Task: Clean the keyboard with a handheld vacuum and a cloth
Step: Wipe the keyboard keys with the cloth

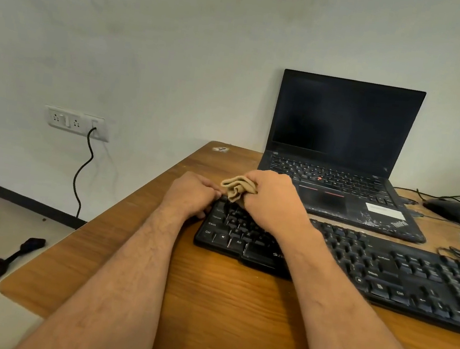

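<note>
A black keyboard (386, 273) lies across the wooden table (219, 306), running from the middle to the right edge. My right hand (272, 201) grips a bunched beige cloth (237, 188) and holds it down on the keyboard's upper left corner keys. My left hand (190, 194) sits at the keyboard's left end with its fingers curled round that edge, touching the cloth. No vacuum is clearly visible on the table.
An open black laptop (341, 148) with a dark screen stands behind the keyboard. A black mouse (454, 211) and cables lie at the right. A slim black tool (14, 259) lies on the floor at left. A cord hangs from a wall socket (78, 122).
</note>
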